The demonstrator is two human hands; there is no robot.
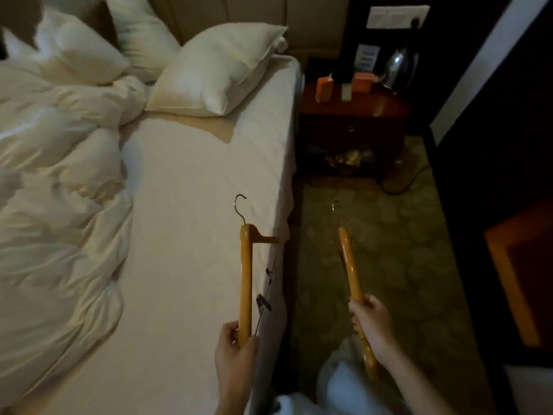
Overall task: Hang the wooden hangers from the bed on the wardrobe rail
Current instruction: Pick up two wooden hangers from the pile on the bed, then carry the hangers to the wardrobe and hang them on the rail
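My left hand (236, 357) grips the near end of a wooden hanger (246, 274) with a metal hook and clip bar, held above the bed's right edge, hook pointing away from me. My right hand (371, 324) is closed around a second wooden hanger (350, 265), held over the carpet beside the bed; its small hook points away too. The bed (191, 205) has a bare white sheet on this side. No other hangers show on the bed. The wardrobe rail is out of view.
A crumpled white duvet (54, 190) covers the bed's left half, with pillows (215, 70) at the head. A dark wooden nightstand (353, 115) with orange boxes and a kettle stands beyond the carpeted aisle (389, 250). Dark furniture lines the right side.
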